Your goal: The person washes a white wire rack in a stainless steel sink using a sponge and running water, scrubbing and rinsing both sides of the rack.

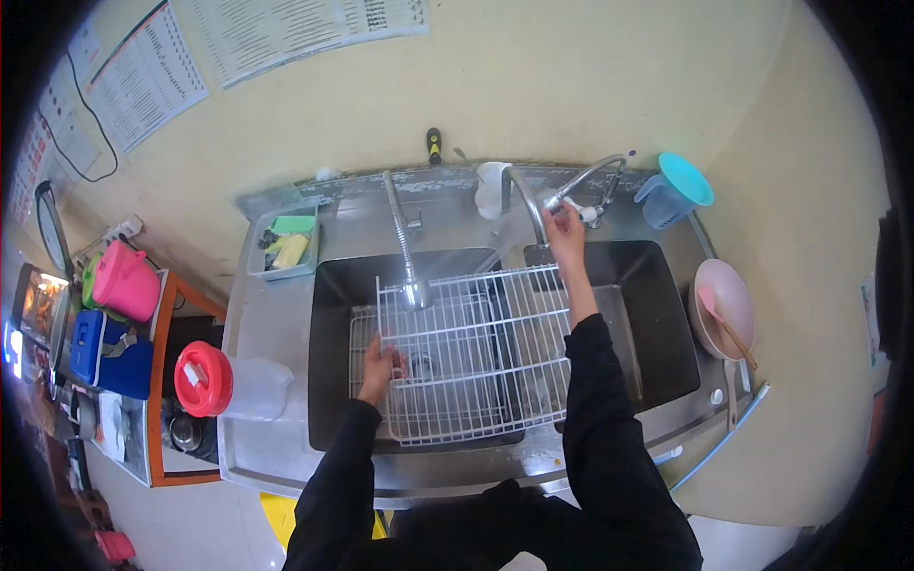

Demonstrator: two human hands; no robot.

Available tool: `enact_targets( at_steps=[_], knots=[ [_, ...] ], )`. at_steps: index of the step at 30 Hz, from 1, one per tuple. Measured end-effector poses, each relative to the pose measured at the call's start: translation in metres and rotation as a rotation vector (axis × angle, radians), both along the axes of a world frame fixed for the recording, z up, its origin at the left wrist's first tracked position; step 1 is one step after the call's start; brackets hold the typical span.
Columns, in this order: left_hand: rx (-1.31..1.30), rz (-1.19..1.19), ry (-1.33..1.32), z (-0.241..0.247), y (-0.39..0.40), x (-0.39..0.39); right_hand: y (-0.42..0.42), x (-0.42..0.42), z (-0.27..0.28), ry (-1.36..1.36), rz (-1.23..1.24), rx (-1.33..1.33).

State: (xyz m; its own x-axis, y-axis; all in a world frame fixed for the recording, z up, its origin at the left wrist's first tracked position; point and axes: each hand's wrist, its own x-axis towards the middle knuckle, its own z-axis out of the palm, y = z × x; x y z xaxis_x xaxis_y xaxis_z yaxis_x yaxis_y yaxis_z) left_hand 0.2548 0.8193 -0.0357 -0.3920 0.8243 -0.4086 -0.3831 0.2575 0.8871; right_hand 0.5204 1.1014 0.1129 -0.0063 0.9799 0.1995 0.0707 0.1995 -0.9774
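My left hand (380, 364) grips the left edge of a white wire rack (471, 330), which spans the two basins of a stainless steel sink (682, 321). My right hand (568, 239) is closed around a chrome spray head (553, 201) on a curved hose, above the rack's far right corner. Water sprays from it toward the lower left over the rack. A chrome spring-neck faucet (405, 250) hangs over the rack's left part, and a curved faucet spout (527, 200) stands beside my right hand. Another wire rack (362, 325) lies in the left basin.
On the left counter are a plastic container (283, 246) with sponges and a clear jug with a red lid (204, 378). To the right stand a measuring jug (665, 207) under a turquoise bowl (686, 179) and a pink pan (735, 307) with a spatula. A white pitcher (491, 191) stands behind.
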Motion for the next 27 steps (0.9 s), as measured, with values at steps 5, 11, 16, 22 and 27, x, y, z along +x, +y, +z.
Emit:
enact_targets(
  at_steps=[5,11,16,22,27],
  knots=[
    [0.002,-0.02,-0.002,0.007,0.007,0.004,0.022,0.001,-0.014,0.129,0.026,0.089],
    [0.07,-0.031,0.044,0.003,0.012,0.003,0.046,0.005,-0.035,-0.243,0.016,0.332],
    [0.081,0.012,0.044,0.003,0.006,-0.002,0.027,0.039,-0.051,-0.488,0.014,0.245],
    [0.088,0.029,0.048,-0.005,0.001,-0.014,0.023,0.079,-0.065,-0.675,-0.006,0.119],
    [0.076,0.017,0.064,-0.005,0.001,-0.016,0.023,0.103,-0.079,-0.725,-0.065,0.238]
  ],
)
